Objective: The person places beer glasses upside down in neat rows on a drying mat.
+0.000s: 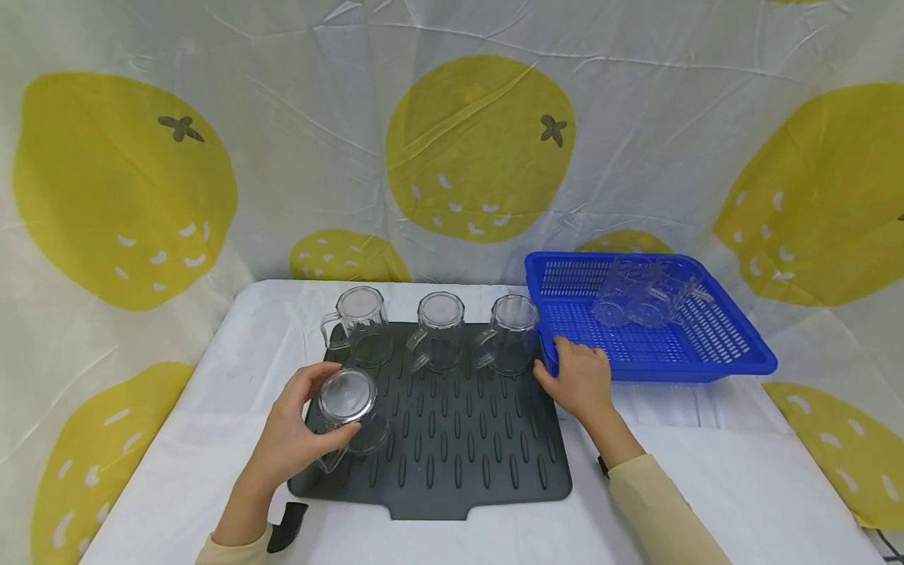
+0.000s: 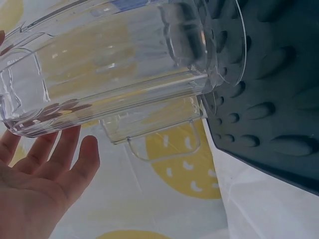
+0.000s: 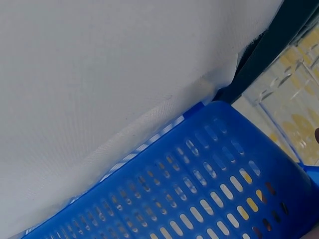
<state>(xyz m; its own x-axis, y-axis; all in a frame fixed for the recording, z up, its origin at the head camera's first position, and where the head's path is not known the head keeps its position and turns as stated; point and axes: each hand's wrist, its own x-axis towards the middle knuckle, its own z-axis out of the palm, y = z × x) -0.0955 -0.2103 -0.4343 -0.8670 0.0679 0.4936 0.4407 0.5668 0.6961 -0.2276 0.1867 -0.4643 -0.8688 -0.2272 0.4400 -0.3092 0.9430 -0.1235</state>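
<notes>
My left hand [image 1: 300, 428] grips an upside-down clear glass mug [image 1: 348, 396] near its base, thumb on the near side and fingers on the far side. The mug's rim is right at the dark ribbed drying mat [image 1: 459, 439], toward its left edge. In the left wrist view the mug [image 2: 114, 64] lies across the picture, its handle [image 2: 159, 132] along one side. My right hand [image 1: 581, 380] holds the near-left corner of a blue plastic basket [image 1: 657, 369] at the rim. The right wrist view shows the basket's slotted wall [image 3: 189, 179].
Three more upturned glass mugs stand along the mat's back edge: a left one [image 1: 363, 326], a middle one [image 1: 441, 333] and a right one [image 1: 512, 333] close beside the basket. Several clear glasses [image 1: 639, 294] lie inside the basket. A lemon-print cloth [image 1: 480, 149] hangs behind the white-covered table [image 1: 671, 471].
</notes>
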